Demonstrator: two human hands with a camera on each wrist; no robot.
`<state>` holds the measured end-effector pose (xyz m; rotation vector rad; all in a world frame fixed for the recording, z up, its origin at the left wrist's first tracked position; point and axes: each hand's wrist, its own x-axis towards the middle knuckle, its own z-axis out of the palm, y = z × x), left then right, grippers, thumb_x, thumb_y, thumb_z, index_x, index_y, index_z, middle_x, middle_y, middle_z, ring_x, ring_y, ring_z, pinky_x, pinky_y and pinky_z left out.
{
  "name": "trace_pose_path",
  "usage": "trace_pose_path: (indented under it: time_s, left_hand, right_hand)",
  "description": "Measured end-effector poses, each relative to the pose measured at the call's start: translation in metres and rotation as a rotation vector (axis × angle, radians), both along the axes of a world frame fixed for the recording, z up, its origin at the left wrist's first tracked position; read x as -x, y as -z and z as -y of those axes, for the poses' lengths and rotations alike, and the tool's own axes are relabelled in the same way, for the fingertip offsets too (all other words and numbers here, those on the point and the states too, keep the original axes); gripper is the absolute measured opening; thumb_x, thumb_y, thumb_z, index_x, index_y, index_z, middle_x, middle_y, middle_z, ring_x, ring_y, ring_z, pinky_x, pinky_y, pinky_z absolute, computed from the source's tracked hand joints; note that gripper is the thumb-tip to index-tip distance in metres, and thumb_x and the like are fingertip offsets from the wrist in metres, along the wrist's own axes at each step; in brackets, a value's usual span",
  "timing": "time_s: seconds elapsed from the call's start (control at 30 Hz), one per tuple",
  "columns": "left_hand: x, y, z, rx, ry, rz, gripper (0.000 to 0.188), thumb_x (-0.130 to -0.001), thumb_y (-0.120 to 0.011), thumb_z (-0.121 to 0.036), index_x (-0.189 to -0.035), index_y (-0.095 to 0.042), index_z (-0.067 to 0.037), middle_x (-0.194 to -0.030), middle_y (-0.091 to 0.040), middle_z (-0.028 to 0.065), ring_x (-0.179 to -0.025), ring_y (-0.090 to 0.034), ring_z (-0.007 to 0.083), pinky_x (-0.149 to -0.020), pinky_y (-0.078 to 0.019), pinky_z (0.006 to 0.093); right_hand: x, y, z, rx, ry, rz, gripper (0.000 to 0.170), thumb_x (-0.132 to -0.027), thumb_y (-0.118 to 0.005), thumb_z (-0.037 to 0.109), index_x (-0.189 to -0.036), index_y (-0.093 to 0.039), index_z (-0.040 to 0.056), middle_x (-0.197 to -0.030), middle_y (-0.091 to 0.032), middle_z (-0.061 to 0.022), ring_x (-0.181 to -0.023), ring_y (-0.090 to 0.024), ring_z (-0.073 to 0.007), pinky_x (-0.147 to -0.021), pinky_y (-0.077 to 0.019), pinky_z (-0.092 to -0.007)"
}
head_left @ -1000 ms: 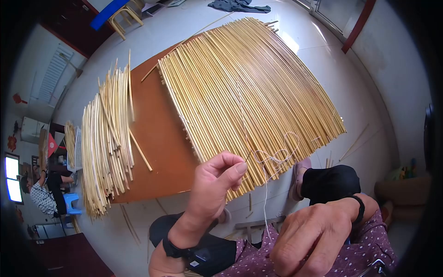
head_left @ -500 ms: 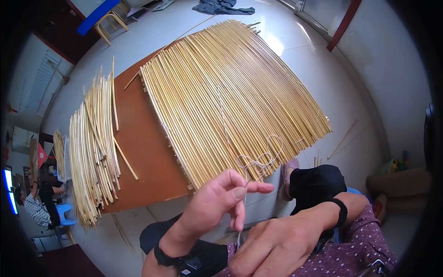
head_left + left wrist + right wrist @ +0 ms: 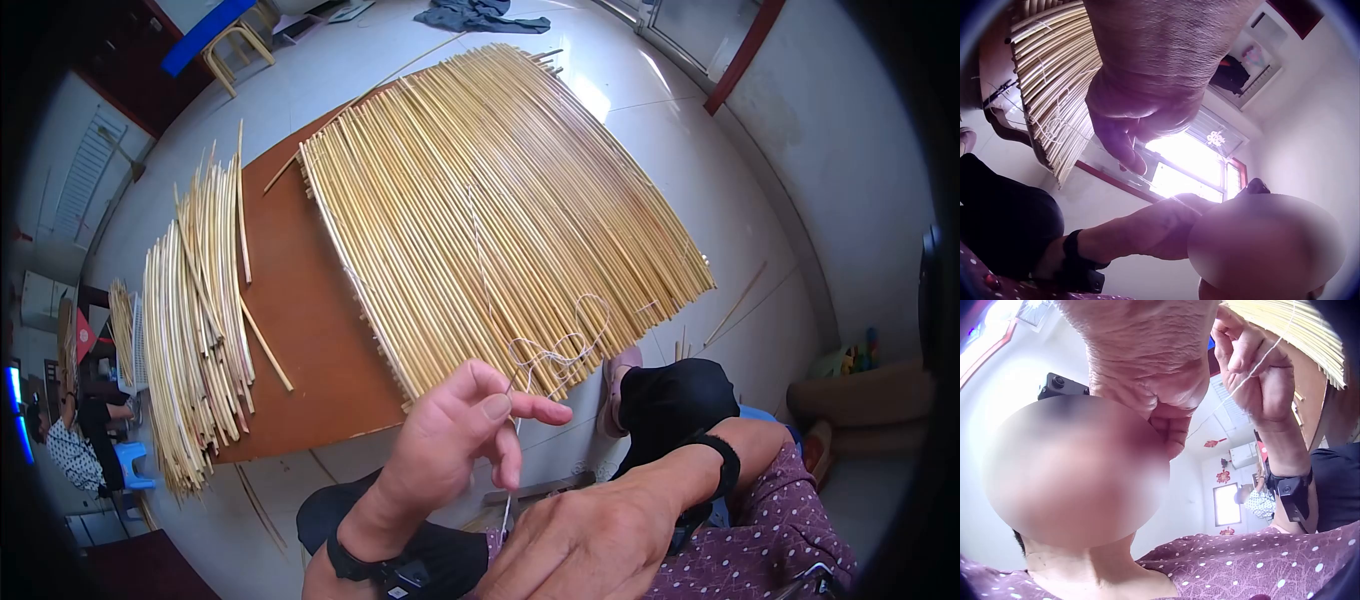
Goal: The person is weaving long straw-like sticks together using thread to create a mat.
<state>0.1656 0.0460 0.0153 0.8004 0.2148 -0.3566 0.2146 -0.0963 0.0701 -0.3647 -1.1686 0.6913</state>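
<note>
In the head view my left hand [image 3: 445,435] pinches a thin dark needle [image 3: 513,379] between thumb and forefinger, another finger stretched out to the right. White thread [image 3: 517,440] runs down from there towards my right hand [image 3: 585,540], whose fingertips are hidden beneath it. The right wrist view has the right hand [image 3: 1147,381] with curled fingers [image 3: 1175,434] pinching the thread [image 3: 1235,390], which passes across the left hand [image 3: 1260,381]. Beyond the hands lies a large mat of straw-coloured stalks [image 3: 500,200], with loops of thread [image 3: 550,355] on its near edge.
The mat rests on a brown board [image 3: 310,330]. A pile of loose stalks [image 3: 195,330] lies on its left side. Further off are a blue-topped stool [image 3: 235,50], dark cloth [image 3: 480,15] on the floor, and a seated person [image 3: 75,450] at far left.
The head view has shifted, moving the mat leftward in frame. A left-hand finger has straightened out to the right. My right hand has come leftward, closer to the left hand.
</note>
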Motion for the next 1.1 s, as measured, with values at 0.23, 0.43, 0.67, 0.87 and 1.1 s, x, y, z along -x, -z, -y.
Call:
trace_pose_path:
  time_s: [0.23,0.43,0.67,0.87,1.1]
  left_hand:
    - [0.001,0.002,-0.002,0.02,-0.037,0.027,0.013,-0.099,-0.047,-0.018,-0.098,-0.042,-0.006,-0.106,-0.06,0.0345,-0.061,-0.066,0.021,-0.051,-0.0535,0.0254]
    - [0.001,0.002,-0.002,-0.008,-0.053,0.008,0.014,-0.099,-0.047,-0.019,-0.097,-0.042,-0.007,-0.104,-0.061,0.0325,-0.064,-0.067,0.02,-0.05,-0.0526,0.024]
    - [0.0,0.001,0.0,-0.043,-0.062,-0.002,0.014,-0.098,-0.048,-0.019,-0.097,-0.042,-0.007,-0.102,-0.063,0.0304,-0.065,-0.067,0.0189,-0.05,-0.0522,0.0232]
    - [0.0,0.0,-0.001,-0.044,-0.042,0.0,0.013,-0.1,-0.043,-0.017,-0.099,-0.042,-0.004,-0.105,-0.063,0.0255,-0.069,-0.065,0.0153,-0.056,-0.0502,0.0213]
    - [-0.001,0.0,0.001,-0.083,-0.083,-0.027,0.011,-0.099,-0.046,-0.017,-0.096,-0.043,-0.006,-0.099,-0.064,0.0275,-0.065,-0.066,0.0186,-0.051,-0.0518,0.0223]
  right_hand:
    - [0.003,0.0,0.001,0.033,-0.018,-0.059,0.023,-0.095,-0.055,0.013,-0.083,-0.064,-0.0048,-0.069,-0.054,-0.0119,-0.054,-0.052,-0.0241,-0.048,-0.0394,-0.0323]
    - [0.006,0.007,0.001,0.025,-0.018,-0.004,0.023,-0.095,-0.055,0.014,-0.084,-0.065,-0.0044,-0.068,-0.052,-0.0114,-0.053,-0.051,-0.0236,-0.047,-0.0378,-0.0325]
    - [0.006,0.008,-0.005,-0.048,-0.033,-0.028,0.032,-0.098,-0.051,0.022,-0.084,-0.064,-0.0043,-0.068,-0.052,-0.0114,-0.055,-0.051,-0.0242,-0.048,-0.0391,-0.0337]
    - [0.013,0.007,-0.004,-0.022,-0.022,-0.093,0.037,-0.098,-0.049,0.026,-0.083,-0.064,-0.0047,-0.069,-0.052,-0.0117,-0.057,-0.053,-0.026,-0.05,-0.0406,-0.0343]
    - [0.012,0.013,-0.005,-0.064,-0.028,-0.062,0.034,-0.097,-0.051,0.024,-0.084,-0.064,-0.0043,-0.071,-0.054,-0.0122,-0.057,-0.054,-0.0256,-0.05,-0.0407,-0.0342]
